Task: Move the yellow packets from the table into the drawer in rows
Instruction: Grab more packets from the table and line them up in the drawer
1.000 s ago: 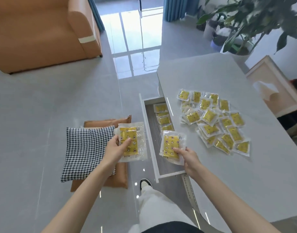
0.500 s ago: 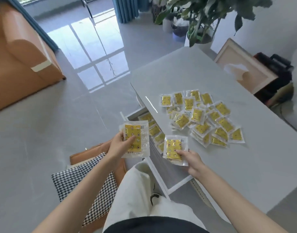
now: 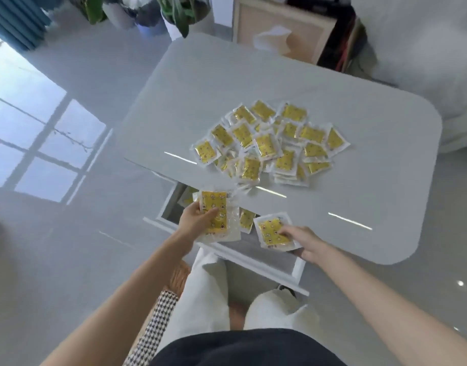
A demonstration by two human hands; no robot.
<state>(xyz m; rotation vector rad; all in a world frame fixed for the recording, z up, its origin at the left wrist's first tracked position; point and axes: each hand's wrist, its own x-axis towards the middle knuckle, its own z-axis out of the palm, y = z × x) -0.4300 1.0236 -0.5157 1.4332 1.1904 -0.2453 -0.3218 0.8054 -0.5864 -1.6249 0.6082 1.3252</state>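
Left hand [image 3: 196, 220] gripping packet [image 3: 214, 216], right hand [image 3: 305, 243] pinching second packet [image 3: 272, 232] over drawer [image 3: 243, 258]; risk: either one slipping, landing askew, spoiling rows.

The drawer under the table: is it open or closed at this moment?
Open. The drawer is pulled out from under the table, and yellow packets lying inside it can be seen from above.

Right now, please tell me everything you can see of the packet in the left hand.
The packet is a flat, clear plastic pouch with a yellow insert printed with small figures. The left hand grips it, thumb across its front, above the open drawer, long side pointing away. More clear wrapping shows beneath it; whether that is a second packet I cannot tell.
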